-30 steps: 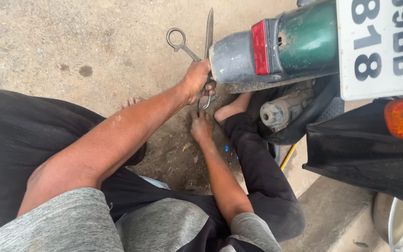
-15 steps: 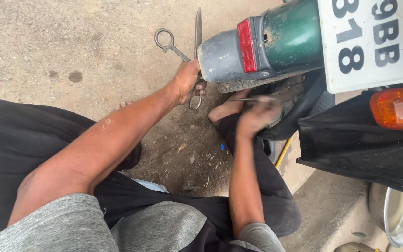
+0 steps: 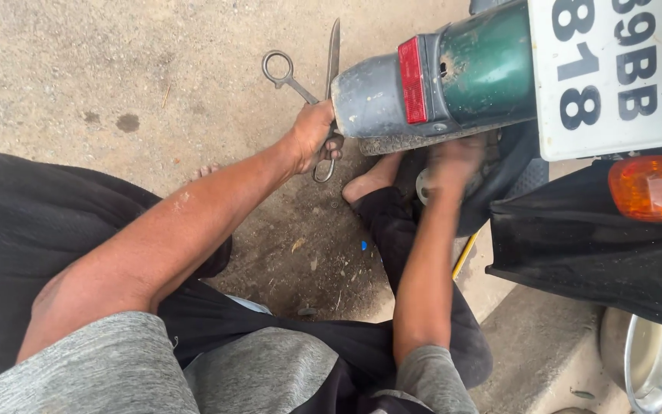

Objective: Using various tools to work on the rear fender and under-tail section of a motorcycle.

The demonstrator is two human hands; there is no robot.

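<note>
Raised to the tyre at centre right, blurred right hand (image 3: pixel 453 165), grip indeterminate; left hand (image 3: pixel 312 138) clenches open steel scissors (image 3: pixel 312 84) upper centre.

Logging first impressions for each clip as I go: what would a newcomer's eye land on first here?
Most likely the green and grey rear mudguard of a motorbike at top right, with its red reflector, white plate and orange indicator. Next, the left hand at centre top grips large metal scissors, blades open, against the mudguard's tip. The right hand, blurred, reaches under the mudguard toward the tyre.
</note>
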